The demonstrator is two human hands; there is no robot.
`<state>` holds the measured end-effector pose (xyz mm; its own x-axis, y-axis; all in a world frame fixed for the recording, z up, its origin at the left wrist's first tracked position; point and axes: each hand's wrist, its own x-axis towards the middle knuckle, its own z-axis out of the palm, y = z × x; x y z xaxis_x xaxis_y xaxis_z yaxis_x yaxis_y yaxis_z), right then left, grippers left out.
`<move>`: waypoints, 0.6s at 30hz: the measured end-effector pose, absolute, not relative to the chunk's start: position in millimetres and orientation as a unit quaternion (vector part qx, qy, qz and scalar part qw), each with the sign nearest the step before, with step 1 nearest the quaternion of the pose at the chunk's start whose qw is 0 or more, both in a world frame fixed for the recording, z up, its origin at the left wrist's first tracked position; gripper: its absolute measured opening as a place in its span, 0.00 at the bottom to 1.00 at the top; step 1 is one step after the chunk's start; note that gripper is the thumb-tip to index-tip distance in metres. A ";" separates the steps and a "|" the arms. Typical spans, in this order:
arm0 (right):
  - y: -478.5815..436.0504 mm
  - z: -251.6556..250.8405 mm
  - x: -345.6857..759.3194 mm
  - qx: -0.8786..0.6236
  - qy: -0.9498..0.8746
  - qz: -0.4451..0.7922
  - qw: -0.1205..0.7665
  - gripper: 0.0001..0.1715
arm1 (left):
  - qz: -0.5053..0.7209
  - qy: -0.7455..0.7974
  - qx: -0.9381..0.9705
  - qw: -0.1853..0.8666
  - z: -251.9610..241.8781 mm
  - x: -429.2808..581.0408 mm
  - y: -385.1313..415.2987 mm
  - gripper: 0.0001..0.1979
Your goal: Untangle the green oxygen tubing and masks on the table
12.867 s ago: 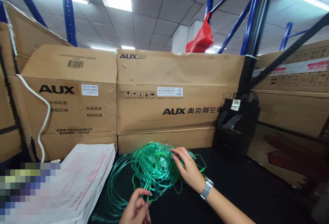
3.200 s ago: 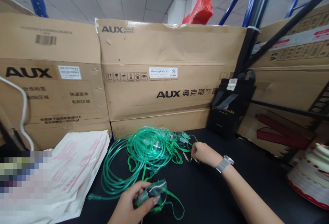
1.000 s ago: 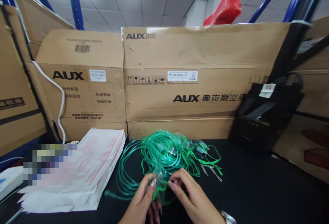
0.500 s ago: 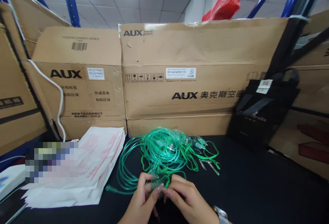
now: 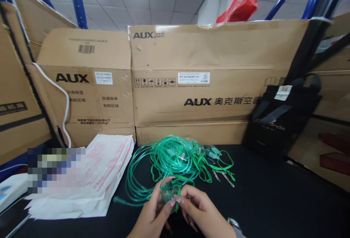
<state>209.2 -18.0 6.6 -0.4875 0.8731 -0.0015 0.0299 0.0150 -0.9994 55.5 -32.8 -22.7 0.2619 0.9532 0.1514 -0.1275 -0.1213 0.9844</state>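
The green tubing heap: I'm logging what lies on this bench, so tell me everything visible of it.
The green tubing heap is a loose tangle of thin, translucent green plastic hose in overlapping loops, with transparent mask shells and flat green straps mixed in. It lies on the black table, close before the cardboard box and right of the white paper pouches. One connector end trails left. At its near edge the left hand and right hand hold a clear mask.

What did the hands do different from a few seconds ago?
The right hand came back from the metal clips beside the green tubing and joined the left hand on the clear mask; both now hold it. The green tubing, white paper bags and cardboard boxes stayed put.
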 end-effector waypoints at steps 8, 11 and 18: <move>-17.9 13.3 213.5 -0.338 -0.554 0.663 0.373 0.22 | 0.470 0.328 0.527 0.628 -16.2 54.5 -30.6 0.28; -16.1 12.2 213.9 -0.326 -0.544 0.675 0.378 0.21 | 0.458 0.342 0.509 0.644 -14.6 54.1 -30.3 0.28; -14.3 5.0 213.5 -0.374 -0.584 0.649 0.313 0.22 | 0.458 0.393 0.503 0.619 -17.6 55.4 -28.5 0.21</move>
<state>213.5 -14.3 5.0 -0.5248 0.8427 -0.1199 0.0311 -0.1217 -0.9921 55.4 -28.5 -17.6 0.2713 0.9622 -0.0253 -0.1725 0.0744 0.9822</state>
